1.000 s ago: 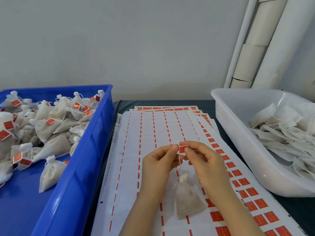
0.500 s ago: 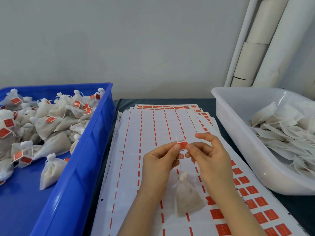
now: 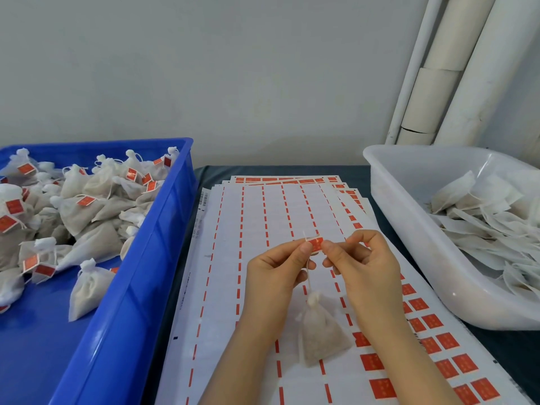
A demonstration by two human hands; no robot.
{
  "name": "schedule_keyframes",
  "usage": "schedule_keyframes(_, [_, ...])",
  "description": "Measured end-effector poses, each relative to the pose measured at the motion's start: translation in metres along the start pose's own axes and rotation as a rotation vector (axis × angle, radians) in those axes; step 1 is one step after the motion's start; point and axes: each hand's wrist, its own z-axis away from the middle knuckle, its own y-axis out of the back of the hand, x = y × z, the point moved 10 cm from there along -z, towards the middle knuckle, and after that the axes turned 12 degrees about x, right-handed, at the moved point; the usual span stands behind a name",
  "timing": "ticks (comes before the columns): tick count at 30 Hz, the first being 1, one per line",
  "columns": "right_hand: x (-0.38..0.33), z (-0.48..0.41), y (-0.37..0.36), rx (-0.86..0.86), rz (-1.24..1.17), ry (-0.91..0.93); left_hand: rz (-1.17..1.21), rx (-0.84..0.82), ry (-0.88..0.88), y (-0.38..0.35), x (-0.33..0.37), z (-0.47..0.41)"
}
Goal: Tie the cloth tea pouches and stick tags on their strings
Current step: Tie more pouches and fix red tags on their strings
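A big blue plastic bin (image 3: 122,311) on the left holds tied pouches. A white plastic tub (image 3: 409,229) sits on the right. White sticker sheets (image 3: 263,217) cover the dark worktop (image 3: 362,171) between them. The left hand (image 3: 277,270) and right hand (image 3: 365,264) pinch a small red tag (image 3: 316,243) together. A small white cloth pouch (image 3: 321,334) hangs below on its thin string (image 3: 309,276).

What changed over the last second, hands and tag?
Little. Both hands rose slightly over the sticker sheets. The left hand keeps pinching the red tag on the string; the right hand shifted its fingertips along the tag's right edge, still pressing. The pouch still dangles below. Blue bin and white tub unchanged.
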Motion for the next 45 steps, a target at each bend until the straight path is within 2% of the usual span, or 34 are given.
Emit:
schedule_keyframes(22, [-0.007, 0.001, 0.006, 0.069, 0.026, 0.020, -0.016, 0.008, 0.005, -0.002, -0.002, 0.000])
schedule_keyframes(30, [-0.012, 0.005, 0.003, 0.040, 0.039, 0.089, -0.044, 0.038, -0.047, 0.002, 0.002, -0.001])
schedule_keyframes(33, [-0.012, 0.002, 0.005, 0.044, 0.034, 0.060, -0.056, 0.057, -0.062, 0.004, 0.003, -0.002])
schedule_keyframes(37, [-0.012, 0.005, -0.009, -0.073, 0.081, 0.019, -0.061, 0.081, -0.089, 0.007, 0.005, -0.003])
schedule_keyframes(40, [-0.017, 0.014, -0.022, -0.169, 0.121, 0.078, -0.030, 0.078, -0.114, 0.009, 0.010, -0.003])
schedule_keyframes(45, [-0.023, 0.015, -0.018, -0.140, 0.140, 0.158, -0.006, 0.066, -0.108, 0.007, 0.010, -0.003])
